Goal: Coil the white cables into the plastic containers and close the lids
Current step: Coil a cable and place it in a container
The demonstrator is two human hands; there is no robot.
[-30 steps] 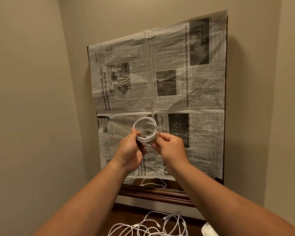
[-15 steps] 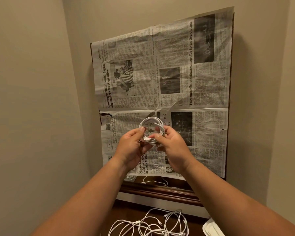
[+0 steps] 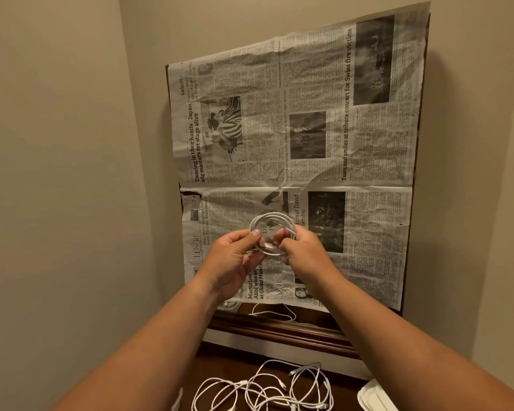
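The small round coil of white cable (image 3: 275,215) matches the tangle of loose white cables (image 3: 264,390), which lies on the dark brown wooden tabletop (image 3: 220,361). The creased grey-white newspaper sheet (image 3: 368,232) carries black print, dark photographs and one black-and-white striped picture. The plain walls (image 3: 57,173) are beige.

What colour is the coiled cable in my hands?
White; the coiled cable shows best in the head view.

Left hand (image 3: 233,264) and right hand (image 3: 306,258) close together, both pinching
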